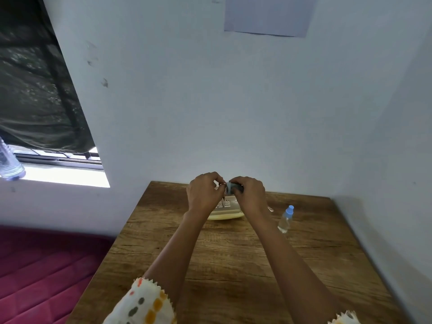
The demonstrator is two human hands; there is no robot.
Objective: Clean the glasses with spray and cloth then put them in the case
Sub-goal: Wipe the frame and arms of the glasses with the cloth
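Above the far end of the wooden table [233, 253], both hands meet over the glasses [222, 185]. My left hand [203, 192] pinches the frame, of which only a thin reddish part shows. My right hand [250, 192] presses a grey cloth [230, 187] around one lens. Under the hands lies the pale yellow case [225, 215], with printed text on its upper side; whether it stands open I cannot tell. A small clear spray bottle [286, 219] with a blue cap stands upright on the table to the right of my right forearm.
White walls close the table in at the back and on the right. A window [58, 157] with a dark curtain is at the left, with a plastic bottle [9, 164] on its sill. A red mattress [46, 272] lies left of the table.
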